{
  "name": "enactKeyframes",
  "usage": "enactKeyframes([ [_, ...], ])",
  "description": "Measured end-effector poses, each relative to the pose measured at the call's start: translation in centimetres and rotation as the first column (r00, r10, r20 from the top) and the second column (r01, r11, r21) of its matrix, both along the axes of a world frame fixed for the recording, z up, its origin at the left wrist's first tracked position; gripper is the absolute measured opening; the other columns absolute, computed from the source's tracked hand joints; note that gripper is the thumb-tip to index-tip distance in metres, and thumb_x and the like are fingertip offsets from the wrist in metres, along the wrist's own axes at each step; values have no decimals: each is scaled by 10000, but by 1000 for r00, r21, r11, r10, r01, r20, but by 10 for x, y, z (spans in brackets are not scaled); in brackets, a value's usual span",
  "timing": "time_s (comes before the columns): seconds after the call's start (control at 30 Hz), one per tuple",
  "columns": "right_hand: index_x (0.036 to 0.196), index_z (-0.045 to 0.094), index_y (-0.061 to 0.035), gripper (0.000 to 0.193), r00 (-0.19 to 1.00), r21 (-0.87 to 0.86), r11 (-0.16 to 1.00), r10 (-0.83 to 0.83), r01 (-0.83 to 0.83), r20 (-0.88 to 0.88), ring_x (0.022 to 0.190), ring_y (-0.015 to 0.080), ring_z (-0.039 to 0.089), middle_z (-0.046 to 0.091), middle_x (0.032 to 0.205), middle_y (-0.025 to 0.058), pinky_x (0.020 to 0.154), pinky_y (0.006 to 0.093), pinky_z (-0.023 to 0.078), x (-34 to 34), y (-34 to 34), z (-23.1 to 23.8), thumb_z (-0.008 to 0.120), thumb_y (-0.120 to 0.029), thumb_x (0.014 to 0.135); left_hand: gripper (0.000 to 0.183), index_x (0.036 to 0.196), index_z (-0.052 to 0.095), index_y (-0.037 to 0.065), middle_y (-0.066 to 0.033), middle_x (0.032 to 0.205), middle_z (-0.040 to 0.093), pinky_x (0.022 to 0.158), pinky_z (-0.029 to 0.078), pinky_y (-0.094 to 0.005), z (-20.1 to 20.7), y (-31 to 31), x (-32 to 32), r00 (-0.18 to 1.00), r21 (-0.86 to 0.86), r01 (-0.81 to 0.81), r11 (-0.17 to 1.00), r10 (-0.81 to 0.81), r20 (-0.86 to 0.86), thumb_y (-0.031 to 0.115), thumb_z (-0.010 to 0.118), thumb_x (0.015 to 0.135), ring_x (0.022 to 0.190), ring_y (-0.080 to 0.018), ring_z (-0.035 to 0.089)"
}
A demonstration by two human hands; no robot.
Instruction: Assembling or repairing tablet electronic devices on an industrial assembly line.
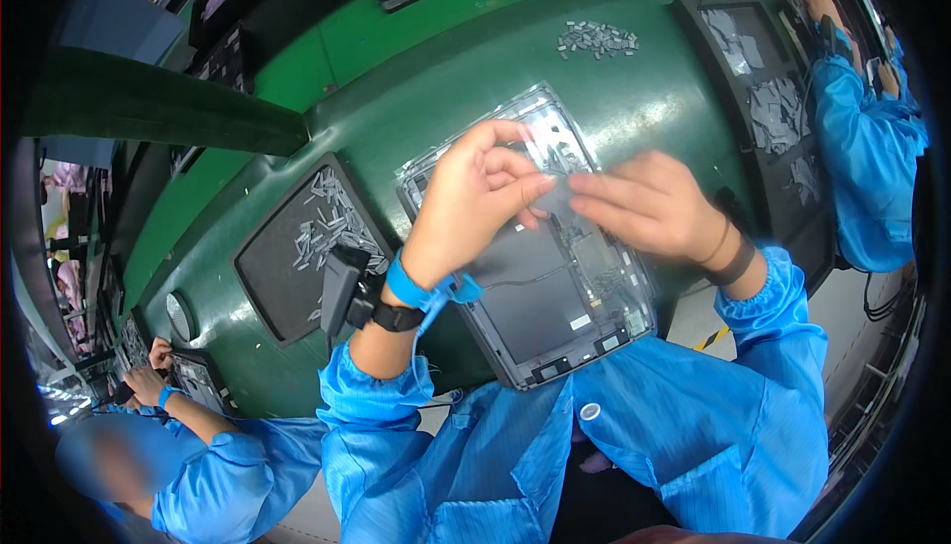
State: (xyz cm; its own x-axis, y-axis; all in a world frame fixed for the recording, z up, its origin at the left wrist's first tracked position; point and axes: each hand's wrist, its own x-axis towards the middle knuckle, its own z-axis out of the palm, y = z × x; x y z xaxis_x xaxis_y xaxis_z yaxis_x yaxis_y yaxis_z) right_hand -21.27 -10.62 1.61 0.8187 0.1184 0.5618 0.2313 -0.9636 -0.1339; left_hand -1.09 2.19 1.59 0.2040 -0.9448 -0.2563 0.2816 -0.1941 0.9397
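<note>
An opened tablet-like device (540, 301) lies in front of me, its dark battery area and circuit board exposed. Over its upper half, my left hand (475, 192) is closed in a pinch, thumb against curled fingers. My right hand (649, 202) comes in from the other side, its fingers pressed together and a little blurred. The fingertips of both hands meet around something small, perhaps a thin clear or grey piece, too small to make out. A blue strap (421, 291) and a black band circle my left wrist; a dark band (733, 257) is on my right.
Left of the device, a black tray (272, 247) holds many small grey strips. A pile of small grey pieces (597, 40) lies farther back on the green table (436, 78). A dark compartment tray (693, 34) with grey parts stands at right. Co-workers in blue sit on both sides.
</note>
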Motion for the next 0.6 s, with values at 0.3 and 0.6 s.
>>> enactKeyframes([
  [0.3, 955, 716, -36, 249, 974, -202, 954, -205, 220, 97, 708, 129, 575, 700, 1069, 53, 570, 263, 414, 22, -3, -1, 681, -106, 719, 236, 1135, 634, -35, -142, 1039, 684, 807, 528, -298, -16, -20, 10, 655, -230, -78, 970, 224, 722, 53, 616, 918, 930, -198, 660],
  [0.6, 912, 713, -52, 207, 926, -265, 893, -378, 363, -3, 667, 115, 539, 694, 1045, 26, 577, 268, 387, 31, 8, -9, 658, -115, 723, 143, 954, 722, 7, -125, 951, 679, 797, 498, -347, -33, -25, 3, 410, -309, -68, 949, 309, 858, 54, 691, 822, 903, -288, 618],
])
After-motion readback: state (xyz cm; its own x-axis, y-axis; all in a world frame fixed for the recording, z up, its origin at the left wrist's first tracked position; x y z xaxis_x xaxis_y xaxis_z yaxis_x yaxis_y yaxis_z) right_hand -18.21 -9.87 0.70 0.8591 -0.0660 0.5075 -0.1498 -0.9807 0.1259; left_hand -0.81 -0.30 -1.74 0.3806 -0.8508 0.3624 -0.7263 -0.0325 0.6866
